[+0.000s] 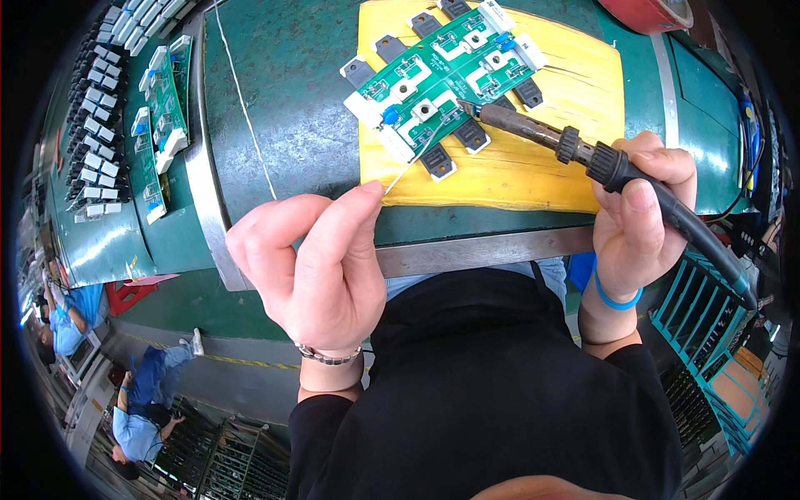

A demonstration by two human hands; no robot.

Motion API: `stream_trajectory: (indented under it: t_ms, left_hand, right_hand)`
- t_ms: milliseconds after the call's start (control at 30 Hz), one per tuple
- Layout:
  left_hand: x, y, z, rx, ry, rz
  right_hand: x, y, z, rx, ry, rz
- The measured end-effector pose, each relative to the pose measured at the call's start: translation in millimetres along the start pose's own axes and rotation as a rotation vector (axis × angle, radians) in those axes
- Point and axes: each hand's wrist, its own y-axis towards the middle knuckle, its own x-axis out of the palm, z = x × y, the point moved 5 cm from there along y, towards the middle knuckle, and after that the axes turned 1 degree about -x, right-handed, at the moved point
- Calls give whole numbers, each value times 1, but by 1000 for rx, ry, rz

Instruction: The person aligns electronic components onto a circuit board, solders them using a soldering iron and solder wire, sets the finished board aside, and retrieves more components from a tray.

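A green circuit board (446, 71) lies slanted on a yellow pad (517, 175), with several black transistors (437, 161) sticking out along its long edges. White blocks and blue round parts sit near its ends. My left hand (321, 258) is closed in a pinch on a thin solder wire (412, 162), whose far end reaches the board's lower edge. Held like a pen in my right hand (646, 217) is a soldering iron (617, 167) with a black handle. Its tip is at the board's near edge, close to the wire's end; whether the two touch, I cannot tell.
At the left, more green boards (171, 125) stand beside rows of black-and-white parts (100, 133). A white string (242, 100) crosses the green bench, which has a metal front edge (492, 250). A red round object (654, 12) sits far right. Two people in blue work at lower left.
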Motion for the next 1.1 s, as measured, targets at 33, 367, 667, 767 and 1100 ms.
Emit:
stream_trajectory:
  t_ms: [33, 367, 667, 767, 1100]
  left_hand:
    - [0, 1, 1, 4, 2, -6]
    - [3, 3, 4, 60, 17, -34]
    - [-4, -4, -1, 51, -45, -17]
    - [-2, -3, 0, 65, -14, -31]
    - [0, -1, 1, 66, -12, -24]
  right_hand:
    - [0, 0, 0, 13, 11, -1]
    - [0, 1, 1, 13, 19, -12]
    - [-1, -1, -4, -44, -4, 10]
    - [0, -2, -2, -23, 7, 7]
    - [1, -2, -1, -11, -19, -28]
